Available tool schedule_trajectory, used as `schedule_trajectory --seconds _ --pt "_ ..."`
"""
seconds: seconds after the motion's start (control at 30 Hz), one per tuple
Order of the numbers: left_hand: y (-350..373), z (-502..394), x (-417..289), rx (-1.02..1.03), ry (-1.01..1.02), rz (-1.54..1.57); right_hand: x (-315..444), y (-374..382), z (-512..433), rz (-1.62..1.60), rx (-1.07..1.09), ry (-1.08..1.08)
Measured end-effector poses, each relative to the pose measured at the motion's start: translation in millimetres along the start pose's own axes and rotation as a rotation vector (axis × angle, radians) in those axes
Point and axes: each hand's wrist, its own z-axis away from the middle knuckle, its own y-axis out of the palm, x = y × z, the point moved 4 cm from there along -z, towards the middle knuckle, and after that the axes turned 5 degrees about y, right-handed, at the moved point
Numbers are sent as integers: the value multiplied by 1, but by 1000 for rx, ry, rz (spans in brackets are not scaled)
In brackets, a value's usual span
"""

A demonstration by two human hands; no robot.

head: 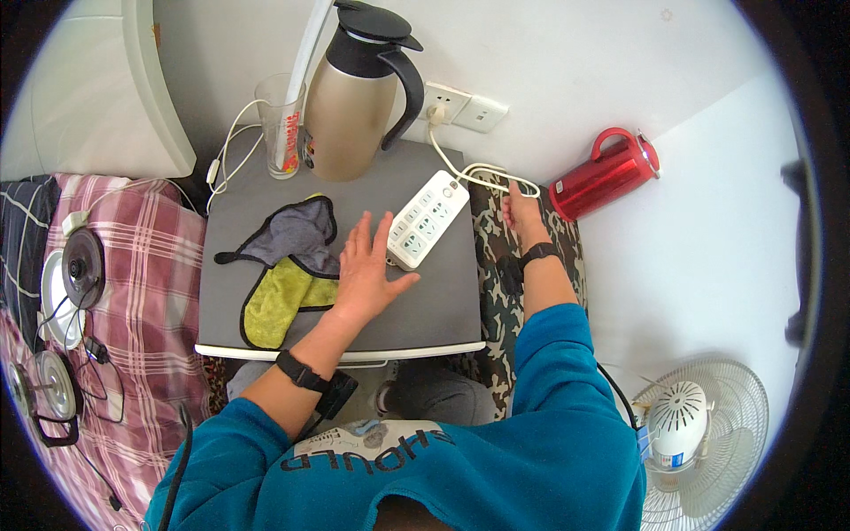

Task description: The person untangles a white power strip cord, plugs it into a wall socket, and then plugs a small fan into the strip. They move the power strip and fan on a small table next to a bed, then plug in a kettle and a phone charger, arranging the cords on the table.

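Observation:
A white power strip (428, 220) lies slantwise on the grey tabletop (425, 318). My left hand (369, 265), fingers apart, is over the table between the strip and a grey and yellow-green cloth (285, 292) with black edging. At the right, my right hand (521, 211) has its fingers curled around the strip's white cord (488, 178), beside the table and above a camouflage-patterned fabric. The cord runs up to a plug (437, 114) in the wall socket (451, 99). Whether my left fingertips touch the strip or the cloth is hard to tell.
A beige vacuum jug (352, 99) and a drinking glass (280, 133) stand at the table's back. A red jug (604, 174) is by the wall at right, and a white fan (677, 418) is at lower right. Lids and cables lie on plaid bedding (153, 279) at left.

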Motion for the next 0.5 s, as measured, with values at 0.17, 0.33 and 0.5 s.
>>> schedule_trajectory --seconds 0.17,0.33,0.5 --pt "16 1 -10 7 38 -65 6 -8 -15 -318 -3 -126" --pt "25 -3 -7 -34 39 -82 42 -14 -20 -464 240 -309" --pt "24 -6 -5 -70 60 -91 39 -28 -32 -316 47 -100"
